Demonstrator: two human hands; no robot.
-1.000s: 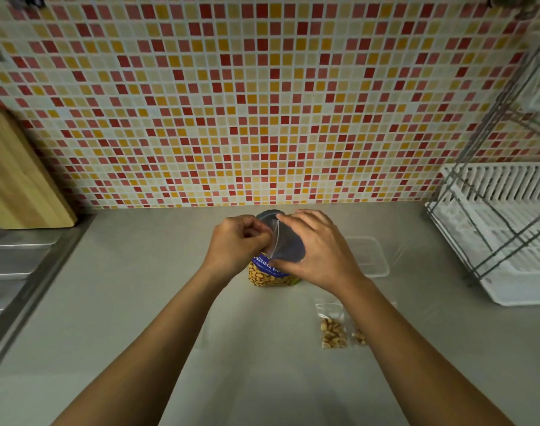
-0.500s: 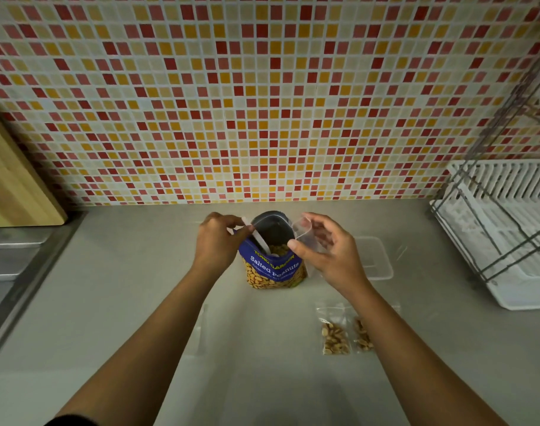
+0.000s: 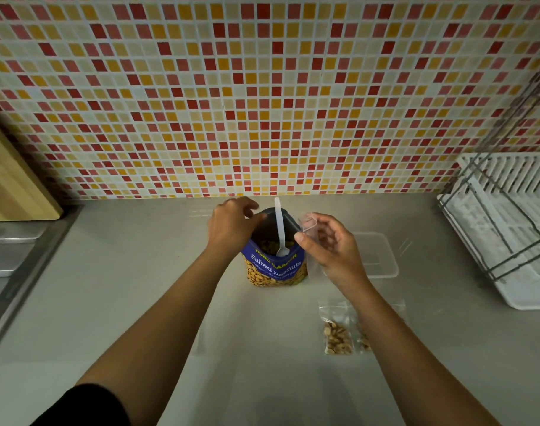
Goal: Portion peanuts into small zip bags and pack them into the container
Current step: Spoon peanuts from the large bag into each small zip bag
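Blue "Salted Peanuts" pouch (image 3: 274, 269): upright, mouth open, centre of counter. White plastic spoon (image 3: 280, 232): standing inside, handle toward 12 o'clock. Empty zip bag (image 3: 308, 224): at 3 o'clock, touching. Clear container (image 3: 377, 256): farther at 3 o'clock. Filled bags (image 3: 337, 336): flat, at 5 o'clock.

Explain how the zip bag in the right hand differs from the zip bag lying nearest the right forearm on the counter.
The zip bag in the right hand looks empty; the zip bag on the counter holds peanuts. The held bag is raised beside the peanut pouch, pinched by the right hand; the counter bag lies flat, untouched. Both are small and clear.
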